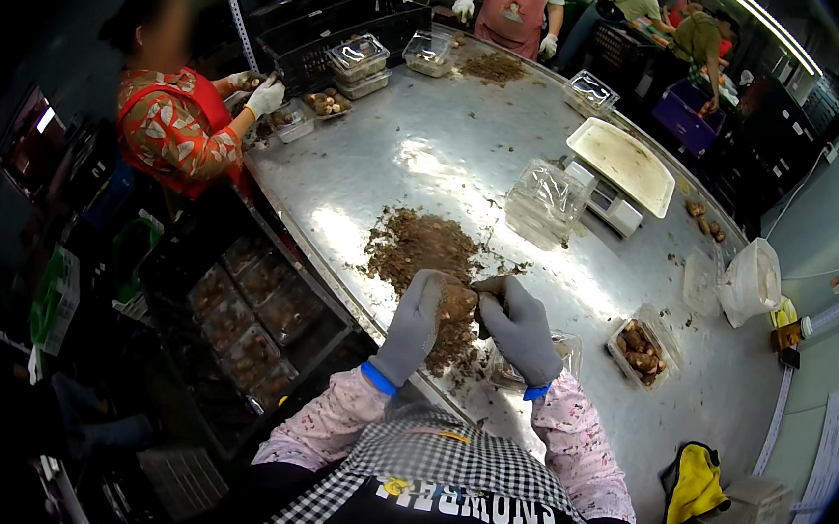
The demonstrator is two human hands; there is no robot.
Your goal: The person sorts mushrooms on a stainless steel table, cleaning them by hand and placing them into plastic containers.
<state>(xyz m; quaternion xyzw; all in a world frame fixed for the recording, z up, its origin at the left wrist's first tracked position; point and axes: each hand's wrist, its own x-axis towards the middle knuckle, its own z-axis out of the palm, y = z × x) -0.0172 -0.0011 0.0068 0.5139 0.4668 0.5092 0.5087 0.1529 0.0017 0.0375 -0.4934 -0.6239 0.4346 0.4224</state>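
My left hand, in a grey glove, holds a brown root tuber, probably taro, above the metal table. My right hand, gloved alike, has its fingers curled against the tuber's right end. Its fingertips look dark; whether that is soil or a small held thing, I cannot tell. Under and beyond my hands spreads a heap of brown soil and peelings. A clear plastic box sits partly hidden behind my right hand. Farther right, an open clear box holds several tubers.
A weighing scale stands beyond, beside stacked clear boxes. At left below the table, a black crate holds filled boxes. A yellow-black cloth lies at right. Co-workers stand at the left and far edges.
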